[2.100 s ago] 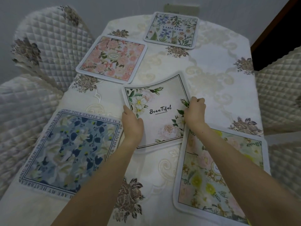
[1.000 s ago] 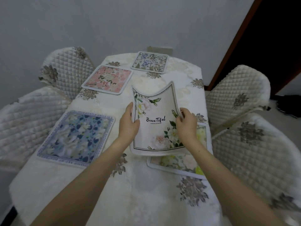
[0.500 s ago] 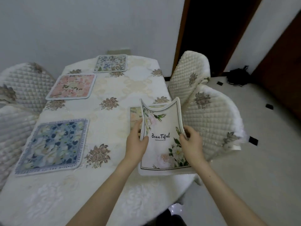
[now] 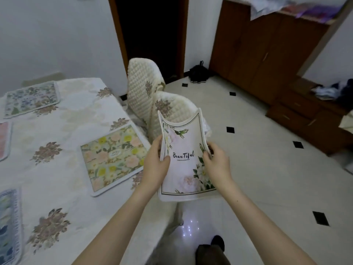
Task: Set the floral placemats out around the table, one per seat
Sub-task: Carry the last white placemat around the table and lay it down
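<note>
A white "Beautiful" placemat [image 4: 183,165] is held in the air off the table's right edge, bowed between both hands. My left hand [image 4: 155,165] grips its left edge and my right hand [image 4: 216,165] grips its right edge. On the table [image 4: 63,169] lie a yellow floral placemat [image 4: 112,159] near the right edge, a pale blue-flowered one [image 4: 31,98] at the far end, part of a pink one [image 4: 4,138] and part of a dark blue one [image 4: 8,226] at the left frame edge.
Two quilted cream chairs [image 4: 172,109] [image 4: 141,83] stand along the table's right side, just behind the held mat. Tiled floor [image 4: 267,169] spreads to the right, with brown cabinets [image 4: 277,54], a dark doorway [image 4: 152,35] and a black bag [image 4: 199,72] beyond.
The held placemat has been lifted off the table centre and carried right, past the table edge. My view has swung right, showing the floor and cabinets.
</note>
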`<state>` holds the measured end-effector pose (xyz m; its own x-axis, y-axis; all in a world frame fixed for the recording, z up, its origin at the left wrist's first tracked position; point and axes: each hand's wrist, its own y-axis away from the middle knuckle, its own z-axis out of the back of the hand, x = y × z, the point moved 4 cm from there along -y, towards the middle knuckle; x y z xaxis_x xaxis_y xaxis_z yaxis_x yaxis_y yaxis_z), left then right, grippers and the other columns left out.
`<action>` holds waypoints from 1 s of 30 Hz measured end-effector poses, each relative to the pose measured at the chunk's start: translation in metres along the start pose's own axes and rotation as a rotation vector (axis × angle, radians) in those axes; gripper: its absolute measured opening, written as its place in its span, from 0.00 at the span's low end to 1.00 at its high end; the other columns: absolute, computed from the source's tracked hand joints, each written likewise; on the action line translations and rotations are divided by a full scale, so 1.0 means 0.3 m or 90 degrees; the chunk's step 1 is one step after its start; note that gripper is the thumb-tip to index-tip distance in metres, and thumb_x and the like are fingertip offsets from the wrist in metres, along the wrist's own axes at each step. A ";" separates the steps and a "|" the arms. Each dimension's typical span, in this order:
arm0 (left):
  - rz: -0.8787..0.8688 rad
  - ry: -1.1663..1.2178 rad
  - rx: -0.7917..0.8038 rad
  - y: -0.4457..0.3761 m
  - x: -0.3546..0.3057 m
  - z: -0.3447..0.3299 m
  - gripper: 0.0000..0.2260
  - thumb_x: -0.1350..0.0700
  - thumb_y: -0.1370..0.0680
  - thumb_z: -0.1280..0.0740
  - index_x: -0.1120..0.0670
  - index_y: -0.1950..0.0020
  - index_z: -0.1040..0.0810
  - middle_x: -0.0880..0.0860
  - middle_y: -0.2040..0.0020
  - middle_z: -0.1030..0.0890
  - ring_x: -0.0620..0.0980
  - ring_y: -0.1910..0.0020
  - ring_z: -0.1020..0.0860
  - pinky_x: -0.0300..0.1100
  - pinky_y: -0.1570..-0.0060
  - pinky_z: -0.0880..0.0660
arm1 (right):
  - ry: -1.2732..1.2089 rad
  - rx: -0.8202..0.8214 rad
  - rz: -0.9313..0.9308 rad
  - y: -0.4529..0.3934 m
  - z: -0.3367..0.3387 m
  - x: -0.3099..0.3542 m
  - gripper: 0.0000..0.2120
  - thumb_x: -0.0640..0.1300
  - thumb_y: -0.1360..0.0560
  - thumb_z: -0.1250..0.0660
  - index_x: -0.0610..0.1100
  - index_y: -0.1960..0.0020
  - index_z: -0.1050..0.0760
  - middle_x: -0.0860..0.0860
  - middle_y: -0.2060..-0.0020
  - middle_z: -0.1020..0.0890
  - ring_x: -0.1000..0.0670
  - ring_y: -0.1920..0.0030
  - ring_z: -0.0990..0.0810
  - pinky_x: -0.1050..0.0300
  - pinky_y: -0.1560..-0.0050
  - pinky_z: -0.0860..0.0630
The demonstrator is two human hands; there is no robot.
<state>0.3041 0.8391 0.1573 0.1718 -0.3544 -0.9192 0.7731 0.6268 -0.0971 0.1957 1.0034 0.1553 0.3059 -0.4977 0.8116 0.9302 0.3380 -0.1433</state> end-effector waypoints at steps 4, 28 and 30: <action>-0.011 0.015 0.036 -0.097 -0.086 -0.222 0.29 0.65 0.30 0.36 0.40 0.34 0.33 0.41 0.51 0.20 0.36 0.56 0.24 0.25 0.62 0.31 | 0.005 -0.023 -0.001 -0.131 0.144 -0.116 0.15 0.33 0.28 0.41 0.43 0.45 0.23 0.47 0.59 0.19 0.45 0.60 0.24 0.56 0.61 0.32; 0.028 -0.006 0.010 -0.958 -0.354 -1.187 0.28 0.66 0.29 0.37 0.45 0.33 0.32 0.38 0.55 0.23 0.39 0.59 0.24 0.29 0.65 0.31 | -0.052 0.019 0.028 -1.269 0.592 -0.703 0.24 0.32 0.26 0.43 0.50 0.33 0.31 0.54 0.51 0.21 0.56 0.55 0.24 0.67 0.55 0.29; 0.029 -0.002 -0.003 -1.088 -0.344 -1.221 0.28 0.66 0.30 0.37 0.45 0.33 0.32 0.39 0.55 0.22 0.40 0.59 0.24 0.27 0.64 0.30 | -0.059 0.025 0.034 -1.415 0.563 -0.708 0.25 0.32 0.26 0.43 0.50 0.33 0.30 0.50 0.51 0.20 0.53 0.54 0.22 0.64 0.54 0.26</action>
<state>-0.1896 0.9252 0.1439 0.2092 -0.3278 -0.9213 0.7616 0.6455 -0.0568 -0.2984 1.1007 0.1394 0.3330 -0.4030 0.8525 0.9038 0.3942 -0.1666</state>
